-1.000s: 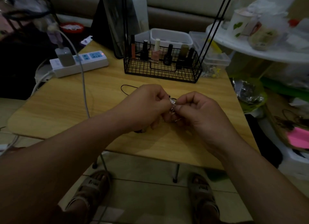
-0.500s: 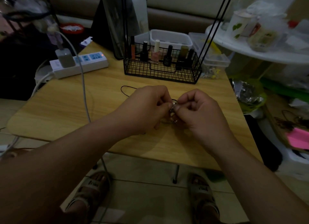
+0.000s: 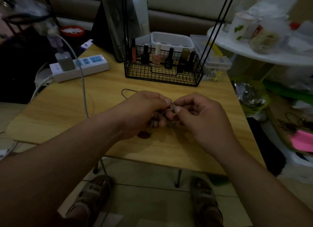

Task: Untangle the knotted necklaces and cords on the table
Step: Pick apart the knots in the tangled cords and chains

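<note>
Slanting chain (image 3: 165, 111) (long axis down-left)

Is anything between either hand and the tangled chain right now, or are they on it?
Nothing visible is in the way. The left hand and right hand both pinch the silver chain directly, above the table. The wire basket stands farther back, apart from them.
</note>
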The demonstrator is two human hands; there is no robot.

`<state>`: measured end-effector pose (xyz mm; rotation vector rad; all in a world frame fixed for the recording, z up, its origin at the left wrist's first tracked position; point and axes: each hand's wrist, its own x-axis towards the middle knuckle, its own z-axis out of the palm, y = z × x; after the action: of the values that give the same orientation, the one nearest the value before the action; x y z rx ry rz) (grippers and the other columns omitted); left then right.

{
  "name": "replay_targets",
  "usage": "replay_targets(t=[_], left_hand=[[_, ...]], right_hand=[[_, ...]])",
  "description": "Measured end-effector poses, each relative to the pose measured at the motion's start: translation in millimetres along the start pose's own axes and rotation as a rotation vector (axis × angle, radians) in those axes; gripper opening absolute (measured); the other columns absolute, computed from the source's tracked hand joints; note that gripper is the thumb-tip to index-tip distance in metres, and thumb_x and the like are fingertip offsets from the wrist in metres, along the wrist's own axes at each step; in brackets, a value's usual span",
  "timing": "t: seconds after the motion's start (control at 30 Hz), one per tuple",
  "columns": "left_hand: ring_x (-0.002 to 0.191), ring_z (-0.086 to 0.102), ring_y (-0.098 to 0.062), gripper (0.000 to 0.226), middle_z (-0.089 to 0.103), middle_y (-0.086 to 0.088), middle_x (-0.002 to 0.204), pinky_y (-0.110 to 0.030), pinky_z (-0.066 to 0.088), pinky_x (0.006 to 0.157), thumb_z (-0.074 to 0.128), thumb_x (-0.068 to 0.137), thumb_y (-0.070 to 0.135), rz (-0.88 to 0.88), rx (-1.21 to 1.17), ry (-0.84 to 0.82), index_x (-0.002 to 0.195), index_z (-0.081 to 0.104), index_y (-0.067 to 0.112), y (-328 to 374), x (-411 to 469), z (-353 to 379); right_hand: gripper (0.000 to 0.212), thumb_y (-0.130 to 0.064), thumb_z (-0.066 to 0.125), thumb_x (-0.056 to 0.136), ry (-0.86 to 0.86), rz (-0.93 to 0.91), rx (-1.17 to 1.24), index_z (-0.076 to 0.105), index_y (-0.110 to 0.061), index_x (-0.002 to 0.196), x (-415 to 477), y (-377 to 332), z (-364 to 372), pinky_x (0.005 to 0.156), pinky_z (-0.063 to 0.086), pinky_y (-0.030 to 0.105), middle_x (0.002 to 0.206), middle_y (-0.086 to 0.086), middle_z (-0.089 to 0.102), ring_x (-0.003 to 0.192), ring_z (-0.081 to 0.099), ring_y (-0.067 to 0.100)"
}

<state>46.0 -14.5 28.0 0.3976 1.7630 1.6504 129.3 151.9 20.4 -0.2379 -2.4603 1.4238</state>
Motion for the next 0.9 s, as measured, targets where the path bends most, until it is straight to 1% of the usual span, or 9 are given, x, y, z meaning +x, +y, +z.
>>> replay_targets(t=[0.1, 0.2, 0.27, 0.33, 0.43, 0.57, 0.67, 0.8, 0.9], left_hand=[[0.06, 0.056, -0.013, 0.02, 0.068, -0.005, 0.078, -0.023, 0.045, 0.052, 0.053, 0.106, 0.018, 0.012, 0.014, 0.004, 0.096, 0.069, 0.011, 0.5, 0.8, -0.3], [0.06, 0.056, -0.014, 0.017, 0.069, -0.004, 0.077, -0.024, 0.045, 0.055, 0.056, 0.105, 0.02, 0.049, 0.112, 0.02, 0.098, 0.069, 0.011, 0.3, 1.3, -0.6], [0.06, 0.057, -0.013, 0.017, 0.071, -0.004, 0.077, -0.024, 0.046, 0.056, 0.058, 0.105, 0.02, 0.073, 0.183, 0.034, 0.099, 0.07, 0.01, 0.7, 0.5, -0.7], [0.059, 0.057, -0.013, 0.016, 0.074, -0.006, 0.078, -0.023, 0.046, 0.055, 0.061, 0.103, 0.019, 0.094, 0.232, 0.054, 0.099, 0.071, 0.007, 1.2, -0.3, -0.6], [0.057, 0.055, -0.014, 0.019, 0.075, -0.008, 0.079, -0.022, 0.046, 0.052, 0.063, 0.101, 0.019, 0.101, 0.255, 0.072, 0.1, 0.071, 0.002, 0.5, -0.9, -0.4], [0.055, 0.055, -0.015, 0.019, 0.077, -0.01, 0.082, -0.022, 0.044, 0.05, 0.061, 0.102, 0.019, 0.087, 0.241, 0.056, 0.101, 0.071, 0.002, 0.1, -1.3, -0.6], [0.052, 0.054, -0.014, 0.019, 0.078, -0.011, 0.084, -0.021, 0.043, 0.048, 0.061, 0.102, 0.018, 0.079, 0.267, 0.067, 0.1, 0.072, 0.003, 0.6, -1.9, 0.5], [0.05, 0.055, -0.012, 0.018, 0.079, -0.007, 0.083, -0.02, 0.042, 0.045, 0.061, 0.102, 0.02, 0.099, 0.34, 0.11, 0.098, 0.07, 0.006, 0.6, -2.9, 4.7], [0.048, 0.053, -0.011, 0.017, 0.079, -0.005, 0.081, -0.02, 0.039, 0.044, 0.058, 0.103, 0.019, 0.088, 0.322, 0.165, 0.099, 0.069, 0.007, 0.8, -1.3, 6.2]], right_hand=[[0.006, -0.025, 0.074, 0.094, 0.003, -0.009, -0.035, 0.074, -0.031, 0.095, -0.7, 1.4, 0.8, 0.073, 0.061, 0.028, 0.086, -0.013, 0.075, 0.081, 0.071, 0.002], [0.007, -0.025, 0.07, 0.097, -0.01, -0.018, -0.076, 0.075, -0.03, 0.095, -0.3, 3.2, 0.4, 0.076, 0.062, 0.037, 0.086, -0.011, 0.076, 0.081, 0.072, 0.004], [0.009, -0.026, 0.067, 0.099, -0.022, -0.024, -0.102, 0.075, -0.03, 0.095, 0.1, 4.2, -0.9, 0.077, 0.061, 0.039, 0.087, -0.011, 0.076, 0.082, 0.072, 0.005], [0.01, -0.027, 0.066, 0.099, -0.034, -0.034, -0.126, 0.075, -0.03, 0.097, 0.5, 5.3, -1.9, 0.075, 0.06, 0.036, 0.087, -0.012, 0.076, 0.082, 0.071, 0.004], [0.01, -0.026, 0.066, 0.099, -0.047, -0.069, -0.202, 0.074, -0.031, 0.096, -0.1, 5.4, -2.0, 0.067, 0.054, 0.023, 0.084, -0.015, 0.074, 0.079, 0.069, 0.001], [0.013, -0.028, 0.063, 0.1, -0.071, -0.078, -0.229, 0.073, -0.031, 0.093, 0.0, 3.9, -3.8, 0.065, 0.053, 0.022, 0.082, -0.014, 0.073, 0.078, 0.068, 0.002], [0.013, -0.028, 0.063, 0.101, -0.062, -0.103, -0.275, 0.072, -0.031, 0.092, -0.2, 4.1, -2.9, 0.059, 0.048, 0.016, 0.077, -0.015, 0.07, 0.074, 0.065, 0.001], [0.01, -0.03, 0.062, 0.101, -0.017, -0.153, -0.403, 0.068, -0.029, 0.093, -2.2, 3.1, 0.4, 0.059, 0.05, 0.022, 0.075, -0.015, 0.067, 0.073, 0.063, 0.0], [0.008, -0.03, 0.064, 0.097, 0.079, -0.166, -0.421, 0.067, -0.027, 0.091, -1.2, 1.0, 1.0, 0.058, 0.051, 0.025, 0.073, -0.011, 0.067, 0.07, 0.065, 0.002]])
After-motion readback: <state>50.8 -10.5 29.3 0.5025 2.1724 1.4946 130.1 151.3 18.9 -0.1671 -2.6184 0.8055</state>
